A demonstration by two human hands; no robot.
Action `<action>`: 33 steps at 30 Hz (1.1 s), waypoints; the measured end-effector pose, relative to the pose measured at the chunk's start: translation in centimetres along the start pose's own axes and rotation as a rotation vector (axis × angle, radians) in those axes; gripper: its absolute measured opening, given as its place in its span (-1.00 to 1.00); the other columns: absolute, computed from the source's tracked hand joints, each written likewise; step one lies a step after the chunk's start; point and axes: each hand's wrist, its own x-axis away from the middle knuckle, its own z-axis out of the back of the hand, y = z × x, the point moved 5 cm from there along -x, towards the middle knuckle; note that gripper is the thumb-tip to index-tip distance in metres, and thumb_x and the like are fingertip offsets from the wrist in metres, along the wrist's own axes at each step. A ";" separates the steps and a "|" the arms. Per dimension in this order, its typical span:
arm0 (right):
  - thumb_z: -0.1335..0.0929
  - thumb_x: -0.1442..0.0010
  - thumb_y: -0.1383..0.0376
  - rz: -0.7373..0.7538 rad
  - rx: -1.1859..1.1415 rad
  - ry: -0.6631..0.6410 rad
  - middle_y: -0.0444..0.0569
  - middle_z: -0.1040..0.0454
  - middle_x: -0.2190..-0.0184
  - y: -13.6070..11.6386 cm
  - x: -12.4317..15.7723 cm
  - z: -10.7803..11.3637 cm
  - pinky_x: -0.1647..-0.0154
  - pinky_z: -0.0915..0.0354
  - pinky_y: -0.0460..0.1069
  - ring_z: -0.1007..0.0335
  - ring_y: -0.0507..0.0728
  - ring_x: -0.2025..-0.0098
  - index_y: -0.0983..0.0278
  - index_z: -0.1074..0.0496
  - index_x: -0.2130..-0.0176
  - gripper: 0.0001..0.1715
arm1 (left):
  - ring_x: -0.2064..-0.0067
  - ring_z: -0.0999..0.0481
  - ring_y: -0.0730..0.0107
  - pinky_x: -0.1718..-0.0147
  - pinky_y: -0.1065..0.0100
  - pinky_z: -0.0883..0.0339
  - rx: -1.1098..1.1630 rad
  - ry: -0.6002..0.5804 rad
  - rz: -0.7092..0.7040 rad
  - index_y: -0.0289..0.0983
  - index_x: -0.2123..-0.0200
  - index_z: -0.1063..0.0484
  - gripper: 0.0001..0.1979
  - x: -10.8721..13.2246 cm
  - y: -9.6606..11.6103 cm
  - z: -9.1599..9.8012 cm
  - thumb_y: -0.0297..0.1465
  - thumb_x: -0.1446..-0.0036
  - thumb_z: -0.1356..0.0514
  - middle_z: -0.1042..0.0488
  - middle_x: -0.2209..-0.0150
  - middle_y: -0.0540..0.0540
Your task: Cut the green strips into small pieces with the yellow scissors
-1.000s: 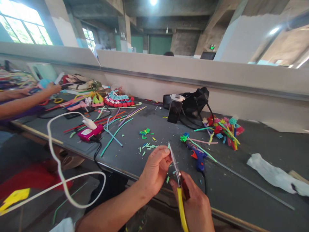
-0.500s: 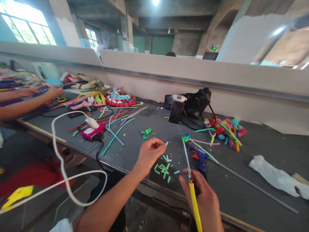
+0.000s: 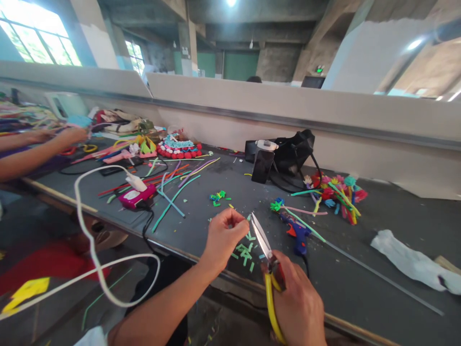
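Observation:
My right hand grips yellow-handled scissors, their blades parted and pointing up to the left. My left hand is pinched shut just left of the blade tips, on a tiny piece I cannot make out. Small green cut pieces lie on the dark table under both hands. A blue glue gun lies just to the right of the scissors.
Coloured pipe cleaners, a pink device with a white cable, a bundle of craft flowers, a black bag and a white cloth lie around. Another person's arms work at the far left.
The scissors swung from upright and closed back toward my left hand, and the blades have parted. My left hand stays pinched and has dropped slightly toward me.

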 end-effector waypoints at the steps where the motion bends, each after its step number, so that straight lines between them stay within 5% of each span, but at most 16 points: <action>1: -0.26 -0.30 0.16 0.011 0.006 -0.001 -0.07 -0.60 0.30 0.0 0.0 0.0 0.45 -0.38 -0.03 -0.58 0.16 0.33 0.17 -0.45 0.03 -0.69 | 0.49 -0.17 0.48 0.46 0.38 -0.04 -0.001 -0.004 0.003 -0.26 0.61 -0.36 -0.88 0.1 0.0 0.0 -0.38 0.14 -0.24 -0.27 0.59 0.07; 10: -0.23 -0.14 0.37 0.100 0.047 0.050 -0.05 -0.56 0.39 -0.5 -0.1 0.2 0.47 -0.36 -0.04 -0.55 0.17 0.36 0.22 -0.40 0.01 -0.59 | 0.48 -0.17 0.49 0.46 0.39 -0.04 -0.026 -0.004 -0.019 -0.26 0.61 -0.34 -0.87 0.4 0.2 0.0 -0.40 0.12 -0.23 -0.25 0.59 0.08; 33: -0.15 -0.34 0.29 0.192 0.161 0.167 0.00 -0.58 0.31 -1.0 0.1 0.9 0.38 -0.36 -0.01 -0.54 0.17 0.33 0.23 -0.37 0.02 -0.68 | 0.51 -0.13 0.52 0.51 0.42 -0.01 -0.090 -0.012 -0.072 -0.26 0.62 -0.29 -0.89 0.4 0.6 0.0 -0.39 0.16 -0.18 -0.20 0.63 0.11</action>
